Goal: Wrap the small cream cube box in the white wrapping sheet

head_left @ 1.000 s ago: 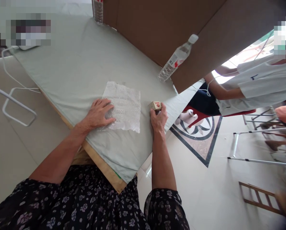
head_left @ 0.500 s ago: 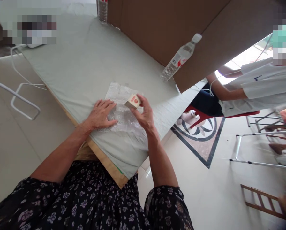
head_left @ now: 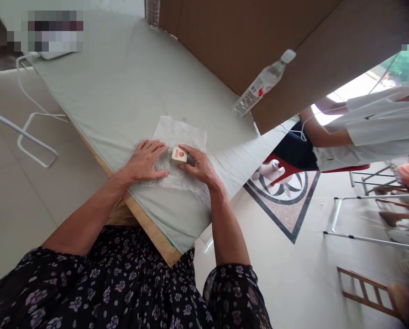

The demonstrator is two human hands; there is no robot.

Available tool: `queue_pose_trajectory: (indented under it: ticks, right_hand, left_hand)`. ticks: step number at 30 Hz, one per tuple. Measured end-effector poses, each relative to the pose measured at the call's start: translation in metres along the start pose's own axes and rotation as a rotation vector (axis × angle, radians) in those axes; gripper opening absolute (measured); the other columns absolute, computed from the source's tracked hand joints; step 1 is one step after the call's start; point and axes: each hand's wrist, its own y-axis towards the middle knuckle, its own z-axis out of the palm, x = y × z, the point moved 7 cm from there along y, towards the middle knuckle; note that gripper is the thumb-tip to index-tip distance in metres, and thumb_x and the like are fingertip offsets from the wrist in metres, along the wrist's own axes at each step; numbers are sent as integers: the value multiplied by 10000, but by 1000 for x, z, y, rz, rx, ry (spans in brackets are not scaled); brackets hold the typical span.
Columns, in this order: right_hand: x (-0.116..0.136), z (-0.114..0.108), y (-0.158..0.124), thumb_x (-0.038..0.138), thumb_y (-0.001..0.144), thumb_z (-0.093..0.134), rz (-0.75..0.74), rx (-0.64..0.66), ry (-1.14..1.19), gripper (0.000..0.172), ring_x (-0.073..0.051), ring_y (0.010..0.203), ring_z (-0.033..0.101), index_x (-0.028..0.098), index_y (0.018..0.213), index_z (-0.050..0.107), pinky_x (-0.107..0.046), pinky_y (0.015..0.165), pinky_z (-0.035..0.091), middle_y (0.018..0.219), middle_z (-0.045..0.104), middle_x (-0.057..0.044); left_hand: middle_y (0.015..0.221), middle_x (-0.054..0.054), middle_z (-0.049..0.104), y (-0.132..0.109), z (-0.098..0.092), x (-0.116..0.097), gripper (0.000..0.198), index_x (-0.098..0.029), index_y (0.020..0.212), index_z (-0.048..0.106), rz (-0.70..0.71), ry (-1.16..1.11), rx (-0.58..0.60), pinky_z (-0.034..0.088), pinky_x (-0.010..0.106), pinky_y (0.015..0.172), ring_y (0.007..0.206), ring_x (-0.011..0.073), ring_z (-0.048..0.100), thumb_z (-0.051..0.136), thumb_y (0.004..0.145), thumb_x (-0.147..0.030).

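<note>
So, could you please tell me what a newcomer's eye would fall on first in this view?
Probably the small box with red print, held in the right hand at the crinkled clear sheet, whose left side lies under the left hand. Next might come the white-capped bottle in front of the brown panel, then the patterned floor inlay to the right.
</note>
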Motion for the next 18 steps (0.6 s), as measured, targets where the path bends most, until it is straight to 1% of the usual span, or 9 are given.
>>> queue_pose_trajectory:
  ticks: [2,5,9,13,16,18]
  right_hand:
    - [-1,1,-1,259,854,708,-5,-1,-20,631,-290,1399,601,277,1474,592,-503,1223,414,1497,652,-70]
    - [0,4,-5,246,862,698,2,-46,-56,654,-289,1427,574,298,1500,566,-510,1238,395,1538,618,-51]
    - [4,10,-9,246,880,684,-9,-49,-77,650,-287,1449,552,275,1516,554,-498,1247,380,1545,611,-61]
    - [2,12,-6,277,901,670,10,-63,-111,659,-293,1463,532,258,1543,520,-506,1240,379,1567,587,-80]
    - [6,4,-13,331,904,680,5,-126,-80,719,-299,1426,566,230,1581,456,-502,1207,417,1543,604,-113]
    - [15,-8,-28,376,925,676,-3,-200,-65,715,-295,1408,580,221,1582,441,-493,1189,433,1521,619,-127]
  left_hand:
    - [1567,173,542,0,0,0,782,-182,1487,545,-2,2,6,218,577,1281,1496,404,435,674,791,-514]
    - [1567,171,542,0,-1,0,783,-184,1486,546,-2,3,4,211,575,1282,1494,401,438,674,789,-517]
    - [1557,168,550,0,0,1,778,-189,1485,550,3,-2,6,212,568,1282,1490,401,442,682,790,-513]
    - [1562,171,544,3,0,4,795,-191,1490,545,6,-3,6,210,586,1278,1485,408,443,701,781,-516]
    - [1568,187,533,1,-5,4,805,-169,1487,542,13,-29,-9,237,585,1273,1490,407,438,700,789,-537]
    - [1572,195,523,-8,-12,1,798,-155,1491,533,29,-69,-33,287,575,1259,1495,401,434,680,818,-557]
